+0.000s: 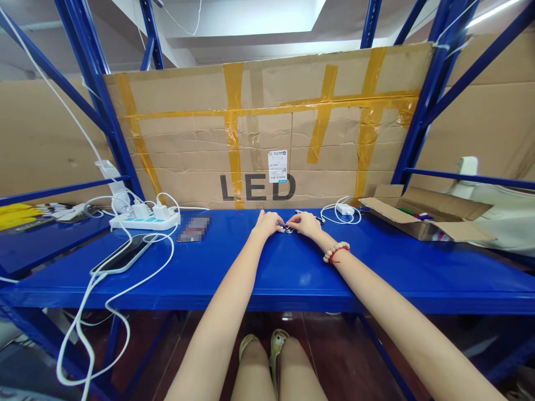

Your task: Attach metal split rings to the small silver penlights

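Observation:
Both hands meet over the far middle of the blue tabletop. Between their fingertips lies a small shiny metal piece, ring-like in outline and too small to name surely. My left hand has its fingers pinched together at the piece's left side. From the right, my right hand pinches at the same piece, with a beaded bracelet on that wrist. Partly behind the right hand, a thin dark and metallic item shows at its edge; its kind is hidden.
A taped cardboard panel stands along the back edge. To the left are a white power strip, a phone with looping white cables, and a blurred flat device. An opened cardboard box and white charger sit right.

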`<action>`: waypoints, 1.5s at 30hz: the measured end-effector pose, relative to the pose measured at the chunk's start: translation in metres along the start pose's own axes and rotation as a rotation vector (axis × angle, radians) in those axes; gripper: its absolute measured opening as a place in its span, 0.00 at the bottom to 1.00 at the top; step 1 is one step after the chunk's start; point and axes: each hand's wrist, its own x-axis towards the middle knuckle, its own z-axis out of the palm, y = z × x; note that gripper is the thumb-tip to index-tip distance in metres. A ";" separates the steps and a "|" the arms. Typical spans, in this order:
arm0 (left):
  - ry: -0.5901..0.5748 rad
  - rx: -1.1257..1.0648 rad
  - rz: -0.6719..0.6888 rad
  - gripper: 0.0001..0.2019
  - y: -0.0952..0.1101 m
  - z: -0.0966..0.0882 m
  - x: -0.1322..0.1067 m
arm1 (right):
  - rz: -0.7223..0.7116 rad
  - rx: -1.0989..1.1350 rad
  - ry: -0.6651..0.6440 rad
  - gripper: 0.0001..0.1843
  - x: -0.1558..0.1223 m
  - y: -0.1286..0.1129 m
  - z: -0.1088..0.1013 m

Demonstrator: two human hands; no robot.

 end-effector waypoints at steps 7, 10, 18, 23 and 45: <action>0.025 -0.042 0.004 0.10 0.002 -0.001 -0.002 | -0.032 -0.001 0.067 0.10 0.002 0.000 0.002; 0.090 -0.023 -0.035 0.09 0.003 -0.001 -0.003 | 0.010 0.005 0.133 0.12 0.001 -0.002 0.001; 0.256 0.026 -0.237 0.22 0.006 0.005 -0.002 | -0.052 -0.109 0.084 0.13 0.001 -0.005 0.001; 0.284 -0.013 -0.298 0.22 0.007 0.006 -0.002 | -0.088 -0.076 0.030 0.12 0.002 -0.001 0.003; 0.275 -0.058 -0.282 0.24 0.009 0.004 -0.003 | -0.042 -0.179 0.065 0.19 0.001 -0.003 -0.002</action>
